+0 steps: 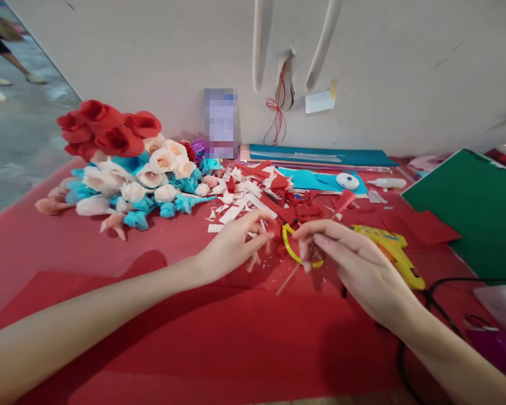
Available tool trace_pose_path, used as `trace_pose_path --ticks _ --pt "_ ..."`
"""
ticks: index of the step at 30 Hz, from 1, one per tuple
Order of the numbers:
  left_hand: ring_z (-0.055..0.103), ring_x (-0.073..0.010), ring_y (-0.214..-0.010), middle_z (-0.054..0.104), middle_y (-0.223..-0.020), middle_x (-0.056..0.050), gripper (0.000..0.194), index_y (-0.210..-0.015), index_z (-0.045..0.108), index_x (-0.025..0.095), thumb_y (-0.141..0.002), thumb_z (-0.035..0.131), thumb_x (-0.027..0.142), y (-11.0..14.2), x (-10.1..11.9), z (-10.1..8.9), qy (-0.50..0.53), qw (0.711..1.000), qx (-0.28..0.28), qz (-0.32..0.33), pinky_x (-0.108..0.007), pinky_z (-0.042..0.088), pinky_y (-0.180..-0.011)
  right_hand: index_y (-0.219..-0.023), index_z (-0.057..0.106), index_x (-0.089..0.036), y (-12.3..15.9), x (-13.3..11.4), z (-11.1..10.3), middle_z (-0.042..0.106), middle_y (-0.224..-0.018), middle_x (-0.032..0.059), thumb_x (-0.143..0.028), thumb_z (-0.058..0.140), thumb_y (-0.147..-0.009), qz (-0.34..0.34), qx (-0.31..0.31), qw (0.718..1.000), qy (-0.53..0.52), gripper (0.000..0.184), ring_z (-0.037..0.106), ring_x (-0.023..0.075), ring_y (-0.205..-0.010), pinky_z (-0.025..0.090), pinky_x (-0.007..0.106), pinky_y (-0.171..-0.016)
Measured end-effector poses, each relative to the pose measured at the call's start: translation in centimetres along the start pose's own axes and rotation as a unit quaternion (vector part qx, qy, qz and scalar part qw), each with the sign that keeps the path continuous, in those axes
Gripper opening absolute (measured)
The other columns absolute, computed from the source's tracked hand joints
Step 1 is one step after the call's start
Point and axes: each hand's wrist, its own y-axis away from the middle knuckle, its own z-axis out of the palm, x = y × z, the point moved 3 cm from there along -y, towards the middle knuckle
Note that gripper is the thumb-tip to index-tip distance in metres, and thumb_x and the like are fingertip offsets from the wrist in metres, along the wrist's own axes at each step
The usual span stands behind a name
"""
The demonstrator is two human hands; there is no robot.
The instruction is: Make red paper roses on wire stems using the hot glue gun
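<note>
My right hand (354,264) is closed, thumb against fingers, on a thin pale stick (288,279). A small piece of red paper (344,201) shows above the knuckles, seemingly at the stick's upper end. To its left, my left hand (236,242) has its fingers loosely bent and apart, with nothing visible between them. Yellow-handled scissors (287,243) lie between the hands, partly hidden by my right fingers. Under and beyond both hands spread white and red paper scraps (253,194). A red sheet (244,332) lies in front of me.
Paper flowers (152,169) in red, white and blue are heaped on the left. A yellow glue gun (392,253) lies beside my right hand, near a black cable (442,315). A green board (472,219) stands at right. Behind are a white mouse-shaped object (347,181) and a wall (152,62).
</note>
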Motion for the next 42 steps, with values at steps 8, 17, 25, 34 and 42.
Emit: trace_pose_path --ticks 8,17,25,34,42 --pt "0.054 -0.0153 -0.102 0.061 -0.106 -0.003 0.02 -0.094 0.064 0.02 -0.083 0.05 0.026 0.9 2.9 -0.4 0.192 0.981 0.003 -0.021 -0.024 0.044 -0.088 -0.066 0.048 -0.016 0.9 -0.5 1.7 0.047 -0.064 -0.0056 0.0 0.033 -0.08 0.003 -0.153 0.966 0.207 0.026 0.043 0.0038 -0.061 0.034 0.015 -0.059" --pt "0.056 -0.0126 -0.093 0.064 -0.09 0.0 0.012 -0.07 0.068 0.019 -0.077 0.058 0.022 1.6 3.7 -0.3 0.31 0.949 0.0 -0.06 -0.021 0.043 -0.084 -0.067 0.041 -0.016 1.3 -0.7 2.4 0.043 -0.062 -0.005 0.004 0.032 -0.075 -0.067 -0.243 0.921 0.298 0.023 0.039 0.0059 -0.058 0.033 0.017 -0.06" --pt "0.058 -0.0133 -0.086 0.065 -0.085 0.001 0.016 -0.086 0.069 0.025 -0.081 0.054 0.028 1.9 3.4 -0.4 0.302 0.953 0.024 -0.034 -0.023 0.043 -0.083 -0.066 0.052 -0.015 1.4 -1.3 2.2 0.048 -0.083 0.0002 0.003 0.036 -0.07 -0.122 -0.187 0.925 0.306 0.025 0.048 0.0067 -0.075 0.038 0.017 -0.068" --pt "0.05 -0.0138 -0.107 0.058 -0.112 0.001 0.021 -0.097 0.066 0.029 -0.083 0.052 0.024 2.3 4.2 -0.6 0.281 0.959 -0.008 0.03 -0.023 0.038 -0.093 -0.099 0.052 -0.022 0.9 -0.8 1.2 0.059 -0.078 -0.0022 -0.025 0.045 -0.087 0.025 -0.053 0.995 0.08 0.015 0.051 0.0058 -0.063 0.039 0.015 -0.055" --pt "0.046 -0.0177 -0.111 0.054 -0.112 -0.004 0.019 -0.094 0.068 0.024 -0.082 0.054 0.024 2.6 4.6 -0.3 0.271 0.962 -0.037 0.012 -0.027 0.04 -0.092 -0.082 0.065 -0.016 1.0 -1.0 1.5 0.061 -0.065 -0.0009 -0.027 0.048 -0.086 0.021 -0.04 0.996 0.074 0.02 0.049 0.0058 -0.057 0.037 0.017 -0.052"
